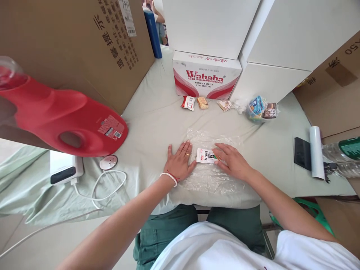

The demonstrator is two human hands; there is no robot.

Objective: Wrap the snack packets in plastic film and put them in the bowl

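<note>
A sheet of clear plastic wrap (205, 182) lies crinkled on the cloth-covered table. On its middle rests a small white snack packet (203, 155) with dark printed characters and a red logo. My left hand (178, 163) lies flat on the wrap's left part, fingers stretched out, the thumb pointing towards the packet without holding it. From the other side, my right hand (232, 159) has its fingers and thumb around the right end of the packet, covering part of it.
Several snacks, including a red-and-white packet (188, 103), lie before the Wahaha box (206, 77). Right of them stands a plastic bowl (255, 117) of snacks. A red jug (84, 123), power bank (66, 168) and cable are left; a white roll (317, 153) and black phone-like object (302, 153) right.
</note>
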